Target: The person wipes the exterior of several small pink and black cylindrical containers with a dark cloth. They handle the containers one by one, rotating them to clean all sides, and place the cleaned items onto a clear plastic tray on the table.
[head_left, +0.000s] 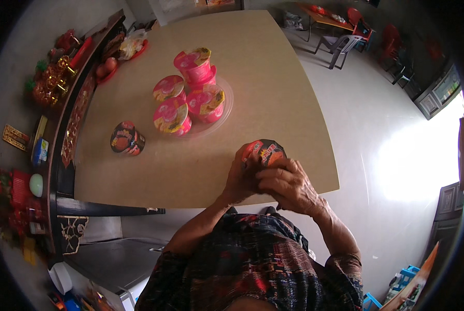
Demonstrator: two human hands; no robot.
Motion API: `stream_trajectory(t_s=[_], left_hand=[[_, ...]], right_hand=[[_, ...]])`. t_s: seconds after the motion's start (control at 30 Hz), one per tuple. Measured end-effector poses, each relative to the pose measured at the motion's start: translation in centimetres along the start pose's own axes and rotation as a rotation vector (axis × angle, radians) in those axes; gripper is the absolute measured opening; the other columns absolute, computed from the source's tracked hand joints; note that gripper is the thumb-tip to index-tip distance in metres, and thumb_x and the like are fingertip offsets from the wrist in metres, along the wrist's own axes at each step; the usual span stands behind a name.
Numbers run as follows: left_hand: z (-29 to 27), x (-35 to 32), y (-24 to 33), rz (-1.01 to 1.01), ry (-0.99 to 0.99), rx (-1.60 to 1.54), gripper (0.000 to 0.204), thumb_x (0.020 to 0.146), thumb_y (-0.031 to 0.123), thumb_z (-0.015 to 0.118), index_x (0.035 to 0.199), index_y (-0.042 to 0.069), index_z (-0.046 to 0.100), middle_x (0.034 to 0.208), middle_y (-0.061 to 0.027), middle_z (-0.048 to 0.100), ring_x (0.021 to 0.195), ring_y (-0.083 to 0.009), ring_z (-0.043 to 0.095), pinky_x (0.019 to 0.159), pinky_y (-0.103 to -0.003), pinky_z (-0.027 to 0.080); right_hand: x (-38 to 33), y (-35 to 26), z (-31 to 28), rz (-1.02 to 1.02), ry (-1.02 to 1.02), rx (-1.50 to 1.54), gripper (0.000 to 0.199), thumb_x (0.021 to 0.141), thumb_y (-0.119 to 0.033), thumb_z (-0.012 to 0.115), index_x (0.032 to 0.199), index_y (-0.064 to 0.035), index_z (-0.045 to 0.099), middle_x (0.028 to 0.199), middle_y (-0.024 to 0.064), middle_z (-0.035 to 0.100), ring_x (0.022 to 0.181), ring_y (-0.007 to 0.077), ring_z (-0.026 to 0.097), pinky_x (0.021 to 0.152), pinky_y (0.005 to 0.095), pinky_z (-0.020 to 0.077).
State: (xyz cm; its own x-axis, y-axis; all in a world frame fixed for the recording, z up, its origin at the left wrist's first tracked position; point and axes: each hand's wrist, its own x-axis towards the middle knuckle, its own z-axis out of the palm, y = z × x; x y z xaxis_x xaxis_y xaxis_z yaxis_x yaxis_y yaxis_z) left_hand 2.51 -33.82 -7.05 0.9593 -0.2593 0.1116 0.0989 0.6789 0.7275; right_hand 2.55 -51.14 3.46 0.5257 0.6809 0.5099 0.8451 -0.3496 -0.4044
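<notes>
Close to the table's near edge, a black-and-red instant noodle cup (271, 150) has its printed lid facing up. My left hand (241, 175) is closed around its left side. My right hand (290, 185) has its fingers bent together over the cup's near rim; what the fingertips pinch there is hidden. A second black instant noodle cup (127, 139) stands apart at the left of the table. Behind, several pink instant noodle cups (172, 115) are grouped on a clear round tray (225, 113), one of them raised above the others.
The beige table (273, 78) is bounded on the left by a dark carved shelf (66, 103) with red and gold ornaments. Red dishes (106, 78) sit at the far left. A grey plastic chair (338, 47) and a wooden table (322, 18) stand farther off at the right.
</notes>
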Motion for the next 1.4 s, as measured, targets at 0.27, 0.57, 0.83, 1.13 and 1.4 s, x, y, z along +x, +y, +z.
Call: stream_trajectory(t_s=[0.27,0.57,0.83,1.13,1.4], left_hand=[[3.0,0.9,3.0,0.249,-0.021,0.73,0.082,0.066,0.004,0.083,0.134,0.0,0.036,0.132,-0.0124,0.048,0.122,-0.0217,0.048,0.103,-0.036,0.041],[0.8,-0.3,1.4,0.142,0.048,0.468,0.076,0.075,0.008,0.079,0.135,0.007,0.034,0.13,-0.0093,0.048,0.118,-0.0203,0.05,0.101,-0.036,0.043],[-0.1,-0.6,0.6,0.231,0.09,1.233,0.077,0.078,0.01,0.073,0.139,0.004,0.027,0.126,-0.0119,0.042,0.126,-0.0221,0.041,0.106,-0.034,0.035],[1.4,-0.3,2.3,0.194,0.138,0.863,0.106,0.054,0.009,0.087,0.14,0.006,0.026,0.131,-0.0121,0.044,0.122,-0.0231,0.045,0.101,-0.039,0.04],[0.7,0.6,1.8,0.198,0.05,0.808,0.106,0.053,0.01,0.088,0.14,0.006,0.027,0.131,-0.0107,0.044,0.122,-0.0215,0.044,0.104,-0.037,0.038]], right_hand=[[1.5,2.8,1.1,0.453,0.263,-0.099,0.031,0.072,-0.007,0.07,0.102,-0.0086,0.063,0.113,0.0074,0.059,0.1,0.0315,0.054,0.086,0.0417,0.0468],[0.0,-2.1,0.9,0.033,0.04,-0.259,0.032,0.072,-0.014,0.063,0.104,-0.0076,0.064,0.115,0.0091,0.056,0.104,0.0296,0.052,0.083,0.0419,0.0469],[5.0,-0.4,2.3,-0.071,-0.041,-0.096,0.031,0.07,-0.013,0.066,0.1,-0.0113,0.066,0.113,0.0046,0.059,0.104,0.026,0.053,0.083,0.0397,0.048],[7.2,3.3,2.2,0.371,0.074,-0.22,0.013,0.08,-0.02,0.063,0.09,-0.0132,0.066,0.092,0.0065,0.061,0.091,0.0285,0.058,0.076,0.0424,0.0494],[5.9,1.5,1.7,0.099,0.114,-0.305,0.025,0.072,-0.011,0.069,0.096,-0.008,0.062,0.103,0.0058,0.057,0.093,0.0279,0.055,0.078,0.04,0.0486]])
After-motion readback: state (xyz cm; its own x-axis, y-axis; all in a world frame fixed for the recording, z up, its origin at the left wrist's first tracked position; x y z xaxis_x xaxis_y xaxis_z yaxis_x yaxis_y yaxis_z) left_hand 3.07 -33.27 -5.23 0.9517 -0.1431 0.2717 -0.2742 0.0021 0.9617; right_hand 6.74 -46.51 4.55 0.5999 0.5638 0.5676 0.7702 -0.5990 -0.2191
